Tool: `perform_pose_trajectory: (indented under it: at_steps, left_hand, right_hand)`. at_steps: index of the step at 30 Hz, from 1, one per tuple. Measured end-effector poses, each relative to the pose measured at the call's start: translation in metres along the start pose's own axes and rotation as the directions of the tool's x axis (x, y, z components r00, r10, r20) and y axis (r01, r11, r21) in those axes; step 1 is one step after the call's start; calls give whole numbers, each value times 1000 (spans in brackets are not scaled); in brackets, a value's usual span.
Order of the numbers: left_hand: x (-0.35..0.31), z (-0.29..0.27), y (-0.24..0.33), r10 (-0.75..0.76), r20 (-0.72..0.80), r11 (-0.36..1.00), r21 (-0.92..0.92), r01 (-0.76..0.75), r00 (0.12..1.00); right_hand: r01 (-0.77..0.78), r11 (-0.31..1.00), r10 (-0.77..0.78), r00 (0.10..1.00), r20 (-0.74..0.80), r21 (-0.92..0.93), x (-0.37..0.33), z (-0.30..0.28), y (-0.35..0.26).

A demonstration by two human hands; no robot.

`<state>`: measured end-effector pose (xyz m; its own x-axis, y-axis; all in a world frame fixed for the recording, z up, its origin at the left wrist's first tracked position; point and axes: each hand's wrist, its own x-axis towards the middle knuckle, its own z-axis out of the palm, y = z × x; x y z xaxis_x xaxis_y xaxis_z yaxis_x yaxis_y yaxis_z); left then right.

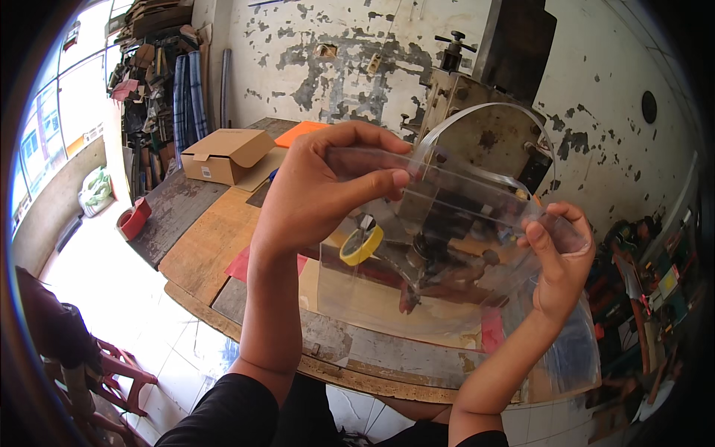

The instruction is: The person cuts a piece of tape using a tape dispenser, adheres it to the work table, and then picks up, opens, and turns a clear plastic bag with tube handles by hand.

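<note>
A clear plastic bag (454, 305) with a looped translucent handle (491, 106) hangs upright in front of me above the table. My left hand (316, 179) is closed on its upper left edge, thumb and fingers pinching the film. At the upper right corner, my right hand (560, 249) grips the bag with its fingers curled round the plastic. A yellow roll of tape (363, 246) shows at the bag's left part; whether it lies inside or behind the film, I cannot tell.
On the wooden table (197, 242) are an open-flapped cardboard box (223, 156), a red tape roll (134, 219) and an orange sheet (300, 131). A metal machine (477, 112) stands behind the bag. Clear plastic sheets (573, 346) lie at the table's right end. A red stool (123, 376) is at lower left.
</note>
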<state>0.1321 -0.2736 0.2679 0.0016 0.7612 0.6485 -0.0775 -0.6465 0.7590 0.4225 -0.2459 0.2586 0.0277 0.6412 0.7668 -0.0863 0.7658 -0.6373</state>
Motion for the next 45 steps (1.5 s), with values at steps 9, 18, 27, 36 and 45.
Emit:
perform_pose_trajectory:
  at_steps: [9, 18, 27, 36, 45]
  left_hand:
    - [2, -1, -2, 20, -34, 998, 65, -17, 999]
    - [3, 1, -5, 38, -38, 998, 56, -36, 999]
    - [4, 0, -3, 19, -47, 996, 91, -15, 999]
    - [3, -4, -3, -11, 44, 1000, 12, 11, 999]
    - [5, -9, -5, 1, 145, 999, -31, 4, 989]
  right_hand:
    - [-33, 999, 32, 999, 14, 29, 2, 4, 0]
    - [-23, 999, 23, 1000, 2, 33, 1, 5, -1]
    - [-34, 999, 34, 999, -15, 11, 2, 6, -2]
    - [-28, 999, 27, 999, -35, -28, 5, -2, 2]
    - [-13, 999, 10, 998, -65, -39, 8, -12, 7]
